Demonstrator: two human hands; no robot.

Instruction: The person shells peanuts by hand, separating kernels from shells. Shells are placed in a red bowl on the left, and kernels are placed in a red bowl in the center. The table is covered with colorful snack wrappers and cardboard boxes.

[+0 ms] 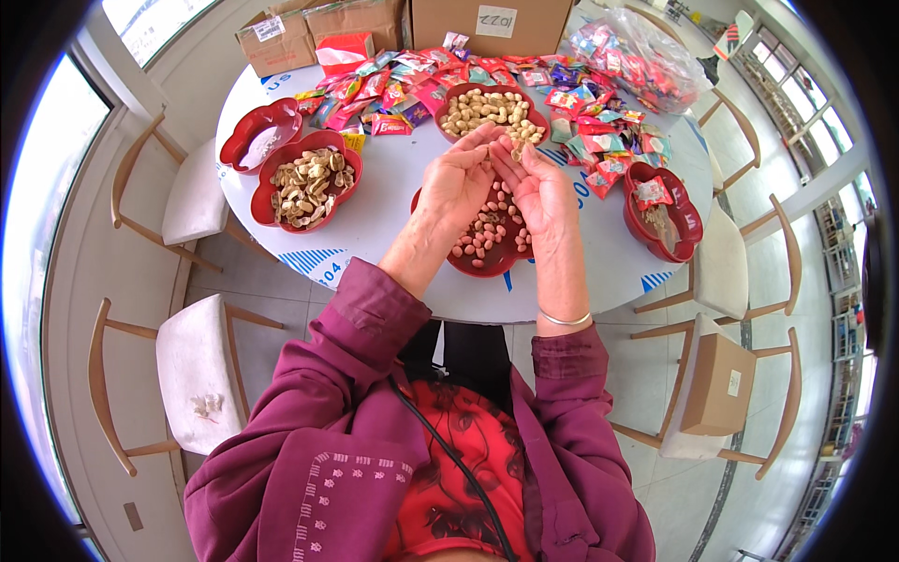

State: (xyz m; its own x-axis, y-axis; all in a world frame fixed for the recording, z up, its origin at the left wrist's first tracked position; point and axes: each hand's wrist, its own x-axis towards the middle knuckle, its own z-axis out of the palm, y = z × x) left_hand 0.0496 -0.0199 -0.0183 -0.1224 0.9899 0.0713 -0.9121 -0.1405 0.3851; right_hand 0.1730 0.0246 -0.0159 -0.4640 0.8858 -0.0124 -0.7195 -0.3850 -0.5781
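My left hand point(458, 181) and my right hand point(539, 188) meet at the fingertips above a red scalloped bowl point(491, 268) of pink shelled peanut kernels point(486, 232). A piece of peanut shell point(518, 150) sits between the thumb and fingers of my right hand. My left thumb and fingers are drawn together beside it; whether they pinch something is unclear. Just beyond my fingertips is a second red bowl point(541, 121) with unshelled peanuts point(484, 111). To the left, another red bowl point(261, 205) holds empty peanut shells point(303, 191).
Wrapped sweets point(393, 88) are heaped across the far side of the round table point(379, 211), before cardboard boxes point(484, 24). A clear plastic bag point(642, 60) of sweets lies far right. Red bowls stand at left point(232, 151) and right point(635, 218). Chairs point(200, 365) surround the table.
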